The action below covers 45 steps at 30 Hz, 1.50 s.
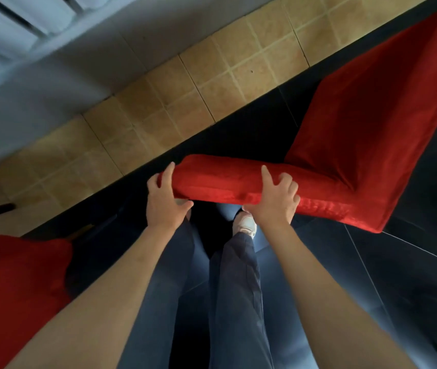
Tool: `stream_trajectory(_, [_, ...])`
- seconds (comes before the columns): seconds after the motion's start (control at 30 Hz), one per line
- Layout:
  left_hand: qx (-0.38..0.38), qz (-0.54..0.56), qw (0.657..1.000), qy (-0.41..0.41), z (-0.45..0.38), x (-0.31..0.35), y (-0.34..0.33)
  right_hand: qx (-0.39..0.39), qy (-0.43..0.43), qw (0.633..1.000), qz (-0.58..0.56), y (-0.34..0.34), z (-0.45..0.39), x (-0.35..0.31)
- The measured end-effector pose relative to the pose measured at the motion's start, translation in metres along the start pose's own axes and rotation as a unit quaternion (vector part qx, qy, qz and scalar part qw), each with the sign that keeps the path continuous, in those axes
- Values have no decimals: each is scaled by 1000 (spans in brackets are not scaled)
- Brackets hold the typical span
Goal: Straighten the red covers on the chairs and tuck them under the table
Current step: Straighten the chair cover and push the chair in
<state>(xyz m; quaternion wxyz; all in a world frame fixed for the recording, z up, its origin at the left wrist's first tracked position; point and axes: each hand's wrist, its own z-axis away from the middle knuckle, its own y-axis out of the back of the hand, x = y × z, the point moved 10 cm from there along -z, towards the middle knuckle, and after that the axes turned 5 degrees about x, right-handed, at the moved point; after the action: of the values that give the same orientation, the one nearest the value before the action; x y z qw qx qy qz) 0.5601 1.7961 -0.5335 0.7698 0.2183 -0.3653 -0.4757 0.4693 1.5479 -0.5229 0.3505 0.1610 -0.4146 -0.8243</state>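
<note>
Both hands are gripping the top edge of the chair (345,145) back, over its red cover (225,182): the left hand (165,202) at its end, the right hand (277,201) nearer the seat. Another red-covered chair (12,288), probably, is sitting left of it.

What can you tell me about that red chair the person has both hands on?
The chair is wholly wrapped in a soft, slightly shiny red cover, so no frame or legs show. Seen from above, its backrest top runs across the middle and the seat stretches away to the upper right. It stands on dark floor beside tan tiles. The left hand grips the backrest's left end, and the right hand grips it further along.
</note>
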Motion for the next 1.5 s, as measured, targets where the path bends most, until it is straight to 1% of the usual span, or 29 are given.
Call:
stream_trajectory(0.07, [-39, -46, 996, -60, -12, 9, -2, -47, 64, 993, 90, -12, -3, -23])
stream_trajectory(0.1, [-49, -72, 993, -78, -17, 12, -2, -73, 78, 989, 104, -19, -5, -28])
stream_trajectory(0.17, [-49, -112, 987, -107, -26, 15, -2, -99, 82, 987, 92, -25, -10, -33])
stream_trajectory(0.2, [-49, -127, 983, -126, -28, 17, -2, -103, 85, 987, 84, -27, -12, -34])
stream_trajectory(0.27, [-49, -167, 966, -192, -30, 25, -6, -102, 100, 986, 88, -28, -14, -36])
stream_trajectory(0.33, [-36, -209, 942, -259, -29, 33, -10, -88, 123, 983, 105, -30, -16, -37])
stream_trajectory(0.4, [-20, -228, 927, -296, -30, 36, -12, -66, 144, 981, 112, -31, -18, -35])
stream_trajectory(0.5, [-10, -225, 922, -316, -34, 37, -12, -38, 161, 980, 109, -34, -20, -34])
stream_trajectory(0.63, [0, -237, 910, -340, -36, 37, -15, -10, 161, 982, 100, -37, -25, -33])
stream_trajectory(0.77, [13, -228, 909, -349, -37, 36, -15, -14, 180, 979, 98, -38, -29, -32])
stream_trajectory(0.83, [6, -251, 896, -367, -39, 35, -17, -11, 194, 975, 107, -38, -29, -33])
stream_trajectory(0.9, [0, -266, 884, -384, -40, 35, -18, 15, 208, 972, 107, -34, -30, -36])
stream_trajectory(1.0, [-17, -261, 884, -388, -40, 35, -17, 36, 221, 967, 123, -31, -29, -41])
stream_trajectory(1.13, [-5, -239, 874, -422, -31, 44, -10, 74, 240, 962, 110, -22, -26, -40])
stream_trajectory(1.4, [0, -234, 886, -399, -39, 58, 8, 78, 253, 954, 142, 0, -24, -50])
stream_trajectory(1.43, [2, -213, 890, -402, -39, 61, 13, 84, 260, 952, 137, 6, -24, -53])
stream_trajectory(1.5, [20, -134, 905, -403, -38, 62, 31, 97, 279, 947, 127, 20, -23, -61])
